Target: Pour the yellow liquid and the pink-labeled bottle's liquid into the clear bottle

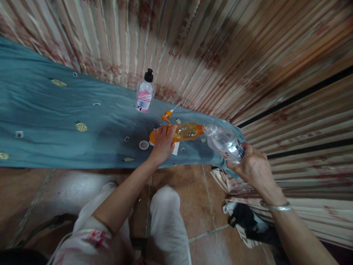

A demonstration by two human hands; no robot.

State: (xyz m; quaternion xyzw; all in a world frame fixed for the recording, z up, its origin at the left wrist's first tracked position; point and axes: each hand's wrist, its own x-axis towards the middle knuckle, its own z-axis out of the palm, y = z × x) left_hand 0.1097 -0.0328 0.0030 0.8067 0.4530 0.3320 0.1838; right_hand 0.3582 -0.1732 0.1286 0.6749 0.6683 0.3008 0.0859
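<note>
Over the teal cloth [55,110], just right of the white cap [143,145], I hold the orange bottle [185,132] on its side, neck pointing right, so its mouth meets the mouth of the clear bottle [224,142]. My left hand [163,142] is wrapped around the orange bottle's base end, fingers closed over the top. My right hand [252,167] cups the clear bottle from below at its base, fingers curled round it, tilting its neck up and left toward the orange one. The two mouths touch or nearly touch; I cannot tell which. The orange bottle is see-through plastic with amber liquid and an orange collar at the neck. Beyond it, nearer the curtain [220,55], lies an orange pump head [167,116]. Farther back from the cap stands a pink-labelled bottle [145,92] with a black top.
</note>
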